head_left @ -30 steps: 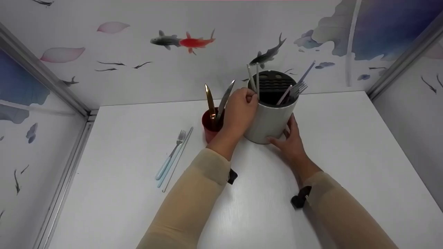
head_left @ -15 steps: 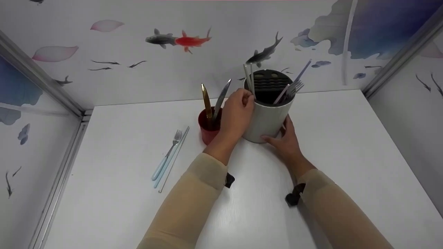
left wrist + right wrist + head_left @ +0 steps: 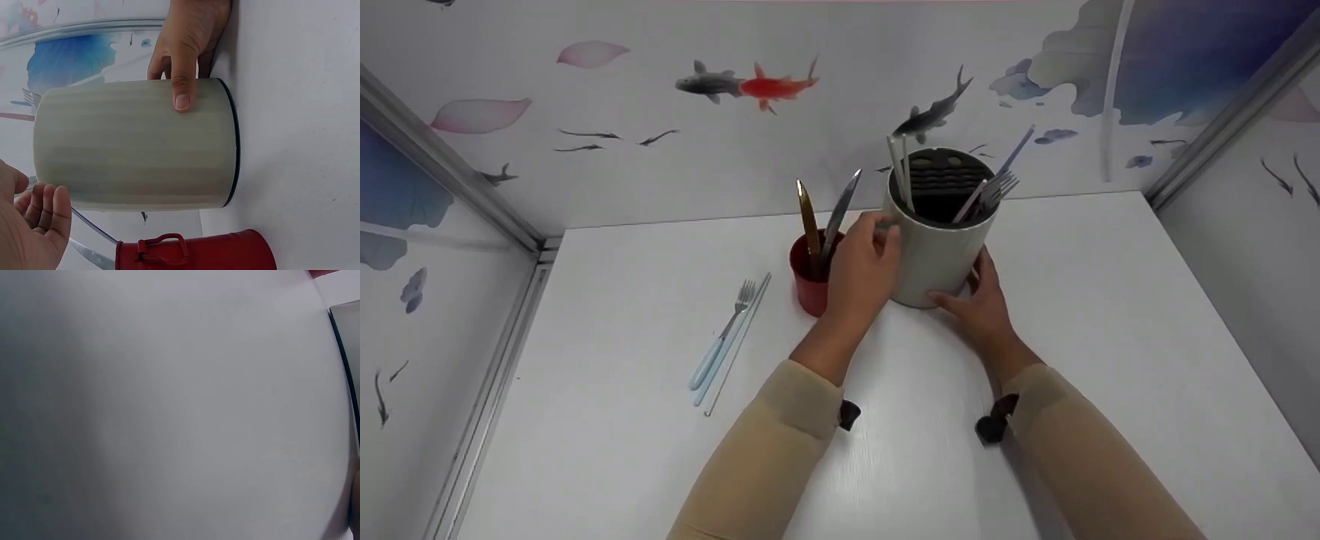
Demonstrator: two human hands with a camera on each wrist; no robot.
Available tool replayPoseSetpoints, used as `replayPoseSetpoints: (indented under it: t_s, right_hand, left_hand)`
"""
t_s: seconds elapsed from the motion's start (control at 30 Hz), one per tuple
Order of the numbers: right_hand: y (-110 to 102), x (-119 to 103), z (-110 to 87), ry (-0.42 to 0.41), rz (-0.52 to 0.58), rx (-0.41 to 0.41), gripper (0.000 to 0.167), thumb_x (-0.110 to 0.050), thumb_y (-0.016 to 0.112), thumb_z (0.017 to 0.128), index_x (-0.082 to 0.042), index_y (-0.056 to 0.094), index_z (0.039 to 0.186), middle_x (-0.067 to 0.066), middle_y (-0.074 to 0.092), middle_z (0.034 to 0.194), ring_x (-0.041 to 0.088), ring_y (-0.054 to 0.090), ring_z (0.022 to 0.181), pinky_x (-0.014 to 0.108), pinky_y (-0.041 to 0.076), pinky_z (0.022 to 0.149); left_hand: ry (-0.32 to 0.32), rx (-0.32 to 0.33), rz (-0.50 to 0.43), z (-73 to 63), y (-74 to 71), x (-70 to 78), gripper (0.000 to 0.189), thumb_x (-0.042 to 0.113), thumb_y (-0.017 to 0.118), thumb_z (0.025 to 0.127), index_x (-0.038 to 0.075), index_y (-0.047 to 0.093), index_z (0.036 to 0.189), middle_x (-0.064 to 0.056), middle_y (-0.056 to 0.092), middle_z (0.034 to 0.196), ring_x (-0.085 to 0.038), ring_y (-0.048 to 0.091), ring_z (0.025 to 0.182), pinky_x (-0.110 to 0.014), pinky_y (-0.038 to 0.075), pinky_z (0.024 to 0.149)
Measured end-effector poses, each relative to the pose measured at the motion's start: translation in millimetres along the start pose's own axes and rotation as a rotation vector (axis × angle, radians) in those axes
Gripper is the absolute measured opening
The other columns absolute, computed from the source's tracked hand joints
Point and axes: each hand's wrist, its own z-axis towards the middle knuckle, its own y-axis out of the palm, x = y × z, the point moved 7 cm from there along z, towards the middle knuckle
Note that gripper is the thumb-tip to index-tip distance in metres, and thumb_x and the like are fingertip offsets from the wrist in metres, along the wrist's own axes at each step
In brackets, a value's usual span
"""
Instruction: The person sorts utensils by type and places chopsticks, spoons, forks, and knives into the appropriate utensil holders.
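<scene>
Right hand [image 3: 979, 304] bracing the grey holder [image 3: 937, 251], fingers curled round its base; left hand [image 3: 862, 266] beside its rim, fingers loosely bent, gripping nothing. Several utensils already standing inside, two knives in the red cup [image 3: 808, 281]; fork [image 3: 724, 337] and chopsticks [image 3: 739, 345] still lying near the tabletop's left edge.

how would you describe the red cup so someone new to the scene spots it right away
On the white table, look at the tall pale holder gripped between both hands. The red cup stands just to its left, behind the left hand; it is shorter, red, with a gold knife and a silver knife upright inside.
</scene>
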Motion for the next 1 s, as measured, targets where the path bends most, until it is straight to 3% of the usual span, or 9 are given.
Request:
replayPoseSetpoints:
  t_s: [0.57,0.73,1.0]
  right_hand:
    - [1.2,-0.3,0.6,-0.022,0.026,0.005,0.129,-0.046,0.094,0.072,-0.04,0.005,0.166,-0.009,0.015,0.174,0.021,0.019,0.161,0.04,0.023,0.13]
    - [2.5,1.7,-0.1,0.008,0.031,-0.007,0.13,-0.046,0.094,0.072,-0.043,0.004,0.165,-0.011,0.013,0.174,0.02,0.018,0.161,0.04,0.023,0.131]
    - [2.5,3.7,-0.2,0.022,0.033,-0.001,0.129,-0.05,0.094,0.071,-0.046,0.005,0.164,-0.012,0.015,0.174,0.022,0.02,0.161,0.043,0.023,0.13]
  left_hand:
    - [-0.071,0.043,-0.083,-22.2,-14.4,-35.3,0.03,0.031,0.057,0.107,0.015,0.06,0.133,0.002,0.068,0.109,-0.013,0.061,0.101,-0.031,0.057,0.089]
    - [-0.075,0.086,-0.073,-31.5,-29.2,-47.1,0.031,0.03,0.059,0.107,0.014,0.061,0.133,0.0,0.069,0.11,-0.014,0.062,0.102,-0.033,0.058,0.089]
    - [-0.114,0.159,0.039,-45.0,-56.7,-75.2,0.035,0.031,0.056,0.108,0.012,0.06,0.137,-0.002,0.068,0.111,-0.017,0.062,0.102,-0.034,0.058,0.088]
